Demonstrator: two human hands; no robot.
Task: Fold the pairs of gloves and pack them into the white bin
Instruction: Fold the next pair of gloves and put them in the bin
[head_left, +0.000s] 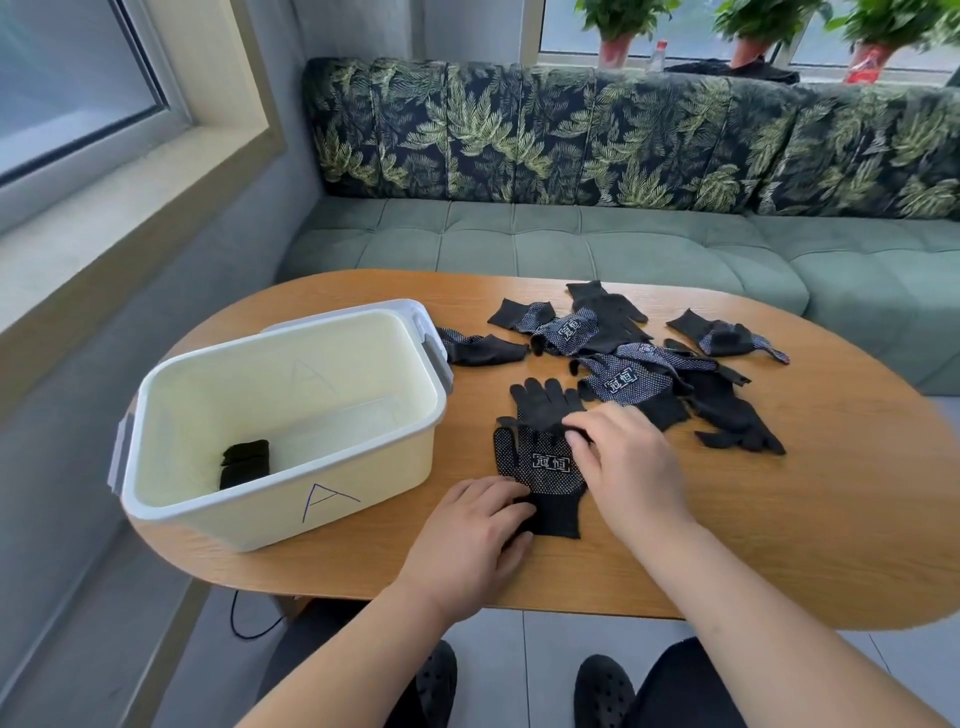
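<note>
Glove of black dotted knit (550, 467) lies six o'clock on oval wooden bench (779, 519): left hand (475, 525) presses cuff flat, right hand (621, 457) pinches its tips.

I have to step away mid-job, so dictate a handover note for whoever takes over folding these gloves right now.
Left hand: rests flat on the cuff of the stacked pair near the front of the table.
Right hand: lies over that pair's finger end; whether it pinches or presses, I cannot tell.
White bin: stands left of the pair, with one folded pair inside.
Done: one pair packed.
Left: fold this pair and bin it, then pair, fold and pack the loose gloves heaped behind.
</note>
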